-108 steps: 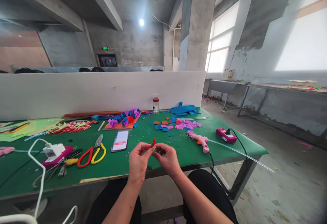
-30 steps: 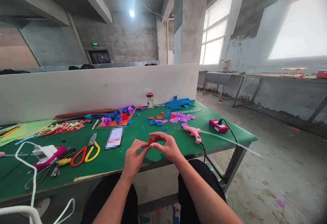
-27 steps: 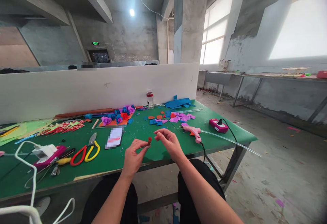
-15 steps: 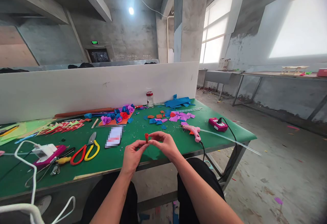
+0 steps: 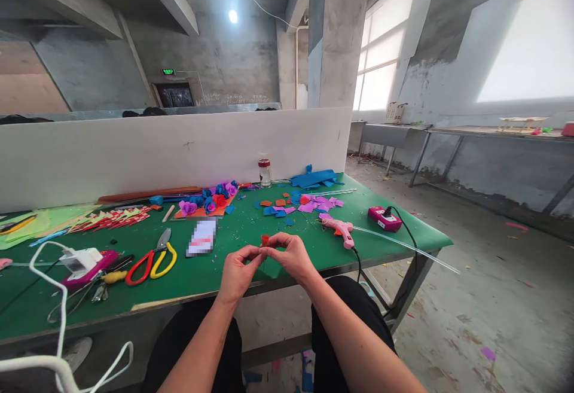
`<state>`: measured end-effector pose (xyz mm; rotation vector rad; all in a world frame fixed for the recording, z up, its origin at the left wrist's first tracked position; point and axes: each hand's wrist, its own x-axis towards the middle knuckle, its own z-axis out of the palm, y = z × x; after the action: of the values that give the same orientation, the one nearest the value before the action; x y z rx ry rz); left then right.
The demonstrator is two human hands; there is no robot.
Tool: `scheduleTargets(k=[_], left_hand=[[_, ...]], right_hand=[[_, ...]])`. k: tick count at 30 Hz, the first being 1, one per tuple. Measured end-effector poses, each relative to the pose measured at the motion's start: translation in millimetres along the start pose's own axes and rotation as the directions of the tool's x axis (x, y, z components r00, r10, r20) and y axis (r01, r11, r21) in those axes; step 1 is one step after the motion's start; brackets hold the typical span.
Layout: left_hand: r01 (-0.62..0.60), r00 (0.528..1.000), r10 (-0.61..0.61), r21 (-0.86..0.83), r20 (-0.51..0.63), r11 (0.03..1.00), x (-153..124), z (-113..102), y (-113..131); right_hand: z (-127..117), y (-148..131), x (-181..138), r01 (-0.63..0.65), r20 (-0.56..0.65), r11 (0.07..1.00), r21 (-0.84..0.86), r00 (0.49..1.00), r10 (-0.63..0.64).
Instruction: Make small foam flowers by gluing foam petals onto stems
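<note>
A small red paper flower bud (image 5: pixel 265 240) stands upright between my two hands, above the front edge of the green table. My left hand (image 5: pixel 239 270) pinches it low down, while my right hand (image 5: pixel 289 255) closes on it from the right; the fingertips of both meet. A thin dark stem seems to hang beneath it, too fine to be sure. Just beyond my hands lie loose blue, purple and orange paper squares (image 5: pixel 320 203). Finished paper flowers (image 5: pixel 210 204) in purple, blue and red rest on an orange sheet further left.
A pink glue gun (image 5: pixel 341 231) lies to the right, its clear stick poking past the edge, beside a magenta power socket (image 5: pixel 384 219). On the left are scissors (image 5: pixel 152 259), a phone (image 5: pixel 202 237) and a white charger (image 5: pixel 83 261) with cable. A glass jar (image 5: pixel 264 174) stands behind.
The red bud sits lower between my fingers now, with less of it showing. My hands have drawn closer together, and the view has shifted slightly.
</note>
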<state>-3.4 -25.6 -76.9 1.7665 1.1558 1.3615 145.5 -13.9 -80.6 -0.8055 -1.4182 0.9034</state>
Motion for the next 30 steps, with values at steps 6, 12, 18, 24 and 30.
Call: scheduleTargets(k=[6, 12, 18, 24, 30], left_hand=[[0.015, 1.000, -0.015, -0.011, 0.003, 1.000, 0.0, 0.7, 1.2], [0.014, 1.000, -0.014, 0.029, 0.000, 0.999, 0.0, 0.9, -0.9], [0.017, 1.000, -0.017, 0.026, -0.006, 1.000, 0.4, 0.6, -1.7], [0.025, 1.000, -0.025, 0.022, -0.009, 0.999, 1.0, 1.8, -1.4], [0.015, 1.000, -0.015, 0.044, -0.003, 0.999, 0.7, 1.0, -3.5]], right_hand=[[-1.2, 2.3, 0.8, -0.035, 0.028, 0.998, 0.044, 0.999, 0.033], [-3.2, 3.9, 1.3, -0.029, 0.035, 0.999, 0.044, 0.999, 0.028], [-2.5, 3.1, 1.5, -0.040, 0.042, 0.998, 0.050, 0.998, 0.038], [-2.3, 2.8, 2.0, -0.046, 0.031, 0.998, 0.053, 0.999, 0.044], [-2.7, -0.2, 1.3, -0.050, 0.022, 0.998, 0.041, 0.999, 0.050]])
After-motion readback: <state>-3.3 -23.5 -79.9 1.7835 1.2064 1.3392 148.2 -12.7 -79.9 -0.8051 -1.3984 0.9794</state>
